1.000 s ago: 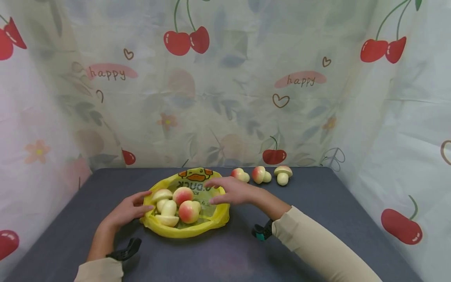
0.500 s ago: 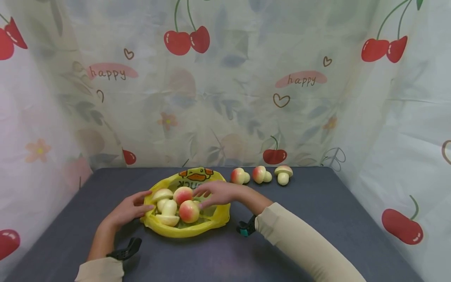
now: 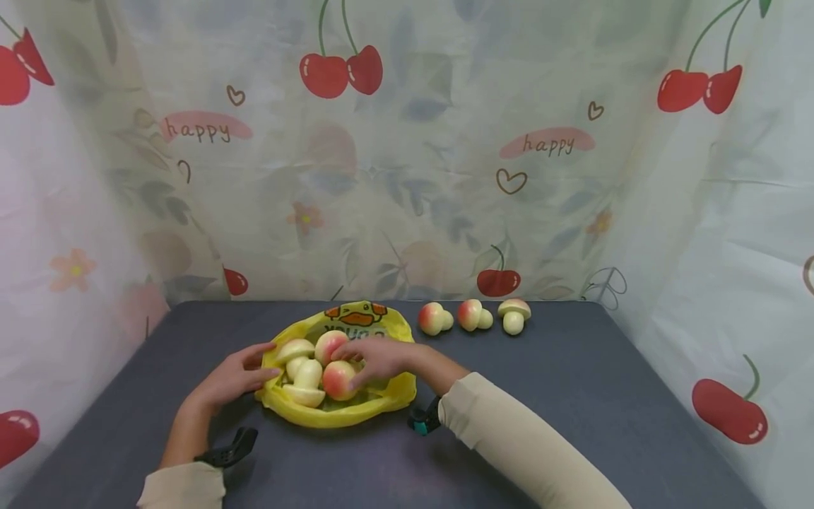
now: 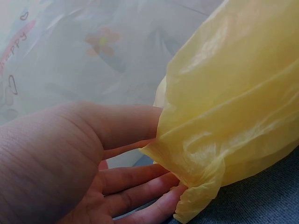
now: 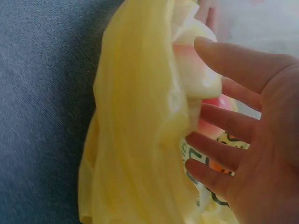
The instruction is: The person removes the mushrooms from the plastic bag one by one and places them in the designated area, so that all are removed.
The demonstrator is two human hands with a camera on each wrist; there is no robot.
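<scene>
A yellow plastic bag [image 3: 331, 418] with a printed duck face lies with its mouth spread wide on the dark table. Inside it are several toy mushrooms, two showing their cream undersides and stems [image 3: 307, 375], two turned with red-and-cream caps [image 3: 331, 346]. At the bag's left edge my left hand [image 3: 225, 378] grips the rim, with thumb and fingers on either side of the plastic [image 4: 201, 149]. My right hand [image 3: 381, 359] reaches over the right rim. Its thumb and spread fingers [image 5: 224, 151] are around the nearer red-capped mushroom [image 3: 338, 382], thumb overlapping the cap.
Three more toy mushrooms stand in a row by the table's back edge: the left one [image 3: 434, 319], the middle one [image 3: 473, 316] and the right one [image 3: 514, 316]. A cherry-printed curtain [image 3: 407, 155] encloses the back and both sides of the dark table [image 3: 540, 396].
My right hand has moved left and down into the bag, from its right rim to the red-capped mushrooms. The left hand stays on the rim.
</scene>
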